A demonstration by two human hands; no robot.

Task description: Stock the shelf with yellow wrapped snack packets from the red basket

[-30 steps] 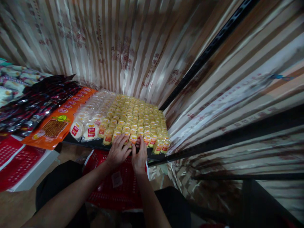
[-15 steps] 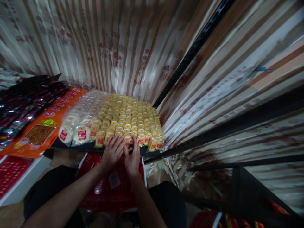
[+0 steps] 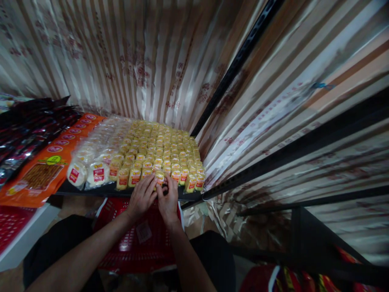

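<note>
Both hands meet at the front edge of a dark shelf (image 3: pixel 100 190) packed with several rows of small yellow wrapped snack packs (image 3: pixel 161 146). My left hand (image 3: pixel 141 196) has its fingers curled on a front-row yellow pack (image 3: pixel 159 177). My right hand (image 3: pixel 168 198) pinches at the same pack from the right, fingers close together. Its neighbours stand upright on either side.
White round packs (image 3: pixel 88 172) fill the shelf's left part, beside orange bags (image 3: pixel 45 168) and dark red bags (image 3: pixel 27 129). A red plastic basket (image 3: pixel 142 239) lies below my hands. Striped shiny fabric hangs behind, and black shelf rails (image 3: pixel 273 162) run off right.
The view has shifted, so the shelf sits further left in frame. Both hands stay at the same front-row pack, fingers drawn a little closer together.
</note>
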